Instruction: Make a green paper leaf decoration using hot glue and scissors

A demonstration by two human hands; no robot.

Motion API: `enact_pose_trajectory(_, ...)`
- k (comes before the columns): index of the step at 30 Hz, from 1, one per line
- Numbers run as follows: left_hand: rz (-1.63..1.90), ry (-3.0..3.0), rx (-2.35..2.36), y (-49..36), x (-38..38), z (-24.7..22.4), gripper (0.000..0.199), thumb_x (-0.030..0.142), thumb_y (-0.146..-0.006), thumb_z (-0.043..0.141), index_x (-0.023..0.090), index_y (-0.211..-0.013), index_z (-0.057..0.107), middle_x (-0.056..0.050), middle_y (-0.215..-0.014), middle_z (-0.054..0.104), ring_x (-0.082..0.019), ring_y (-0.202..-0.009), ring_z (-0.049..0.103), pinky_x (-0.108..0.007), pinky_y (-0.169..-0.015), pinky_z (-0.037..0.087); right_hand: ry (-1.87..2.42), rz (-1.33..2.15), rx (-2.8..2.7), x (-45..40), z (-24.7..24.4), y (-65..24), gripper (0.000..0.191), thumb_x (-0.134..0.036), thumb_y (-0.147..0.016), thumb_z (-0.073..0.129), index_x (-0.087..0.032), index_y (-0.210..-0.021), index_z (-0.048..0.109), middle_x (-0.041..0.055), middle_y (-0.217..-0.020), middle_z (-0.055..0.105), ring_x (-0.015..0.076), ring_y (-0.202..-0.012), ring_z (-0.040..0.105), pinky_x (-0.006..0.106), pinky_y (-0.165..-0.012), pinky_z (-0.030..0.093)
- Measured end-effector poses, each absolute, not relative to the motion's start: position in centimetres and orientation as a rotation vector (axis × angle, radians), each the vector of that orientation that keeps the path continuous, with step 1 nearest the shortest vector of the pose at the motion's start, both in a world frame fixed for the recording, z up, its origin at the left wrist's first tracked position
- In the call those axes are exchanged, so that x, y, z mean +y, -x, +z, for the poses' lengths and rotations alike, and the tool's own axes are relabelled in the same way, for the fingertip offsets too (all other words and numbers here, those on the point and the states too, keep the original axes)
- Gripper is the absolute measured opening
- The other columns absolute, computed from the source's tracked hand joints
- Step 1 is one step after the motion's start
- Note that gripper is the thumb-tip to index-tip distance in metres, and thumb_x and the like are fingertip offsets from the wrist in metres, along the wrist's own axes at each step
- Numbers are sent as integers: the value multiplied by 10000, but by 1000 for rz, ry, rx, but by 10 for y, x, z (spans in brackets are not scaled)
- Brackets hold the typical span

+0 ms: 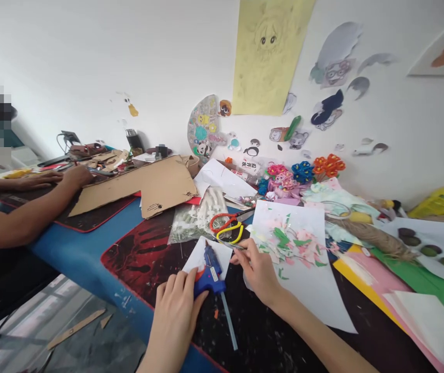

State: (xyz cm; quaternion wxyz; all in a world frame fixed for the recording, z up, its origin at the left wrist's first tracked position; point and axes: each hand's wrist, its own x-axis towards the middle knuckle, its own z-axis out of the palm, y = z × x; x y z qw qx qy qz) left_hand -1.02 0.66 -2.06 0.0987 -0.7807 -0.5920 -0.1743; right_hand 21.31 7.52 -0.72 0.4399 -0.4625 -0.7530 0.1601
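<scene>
A blue hot glue gun (211,274) lies on a small white paper (194,254), nozzle pointing away, a clear glue stick (228,321) sticking out of its back. My left hand (177,300) is closed around the gun's handle, its thumb beneath. An orange part shows by those fingertips. To the right of the gun, my right hand (256,272) pinches a thin silver tool that looks like tweezers (236,247); the tip is hard to make out. Just beyond are scissors with red handles (222,221) and a yellow-handled tool (234,234).
Pink and green scraps (303,243) cover a white sheet (323,300) on the right. Cut cardboard (167,181) and a plastic bag of white pieces (202,212) lie behind. Pipe-cleaner flowers (303,171) stand by the wall. At left, another person's arm (31,217) rests on the table.
</scene>
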Motion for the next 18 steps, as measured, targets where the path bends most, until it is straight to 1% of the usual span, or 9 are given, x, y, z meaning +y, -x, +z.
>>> enact_pose_trajectory(2, -548, 2313, -1764, 10, 5, -26, 364, 296, -1002, 554, 154, -1337, 556, -94, -1049, 670, -274, -934, 626, -385, -772, 481, 1168, 351, -1907, 75, -7, -214, 103, -299, -1056, 443, -238, -1007, 511, 18, -726, 787, 199, -627, 772, 261, -584, 559)
enact_pose_trajectory(4, -572, 2289, -1789, 7, 4, -29, 351, 239, -1002, 530, 145, -1340, 550, -102, -1043, 659, -277, -925, 614, -383, -766, 488, 1177, 287, -1944, 75, -7, -213, 138, -311, -1052, 445, -234, -980, 534, 27, -702, 774, 205, -600, 755, 262, -562, 531)
enact_pose_trajectory(7, -632, 2277, -1799, 4, 2, -27, 361, 172, -1001, 489, 141, -1358, 534, -112, -1060, 648, -275, -920, 607, -386, -779, 503, 1173, 177, -1988, 75, -7, -211, 191, -312, -1053, 437, -222, -939, 560, 30, -659, 743, 195, -576, 728, 250, -538, 482)
enact_pose_trajectory(10, -758, 2305, -1773, 6, -2, -23, 377, 167, -1006, 457, 151, -1378, 515, -118, -1085, 641, -266, -917, 614, -390, -812, 522, 1151, 58, -2019, 74, -7, -208, 233, -304, -1055, 433, -213, -894, 575, 26, -624, 712, 182, -553, 699, 245, -520, 440)
enact_pose_trajectory(12, -880, 2307, -1794, 10, -6, -20, 387, 176, -1016, 428, 171, -1397, 497, -121, -1118, 631, -265, -954, 627, -388, -834, 530, 1122, -12, -2030, 74, -6, -207, 240, -279, -1059, 429, -208, -887, 581, 20, -621, 708, 172, -544, 690, 243, -510, 426)
enact_pose_trajectory(15, -1138, 2267, -1854, 21, -16, -16, 395, 197, -1021, 404, 208, -1409, 474, -119, -1178, 613, -253, -1021, 650, -356, -827, 548, 1037, -103, -2029, 73, -3, -209, 220, -225, -1058, 430, -208, -911, 593, 9, -661, 735, 151, -536, 692, 237, -500, 433)
enact_pose_trajectory(18, -1430, 2214, -1846, 31, -27, -16, 357, 262, -1006, 420, 252, -1350, 513, -105, -1201, 631, -277, -1070, 665, -370, -835, 566, 912, -225, -1994, 69, 2, -219, 188, -197, -1046, 451, -208, -947, 611, 15, -700, 762, 141, -533, 698, 239, -508, 459)
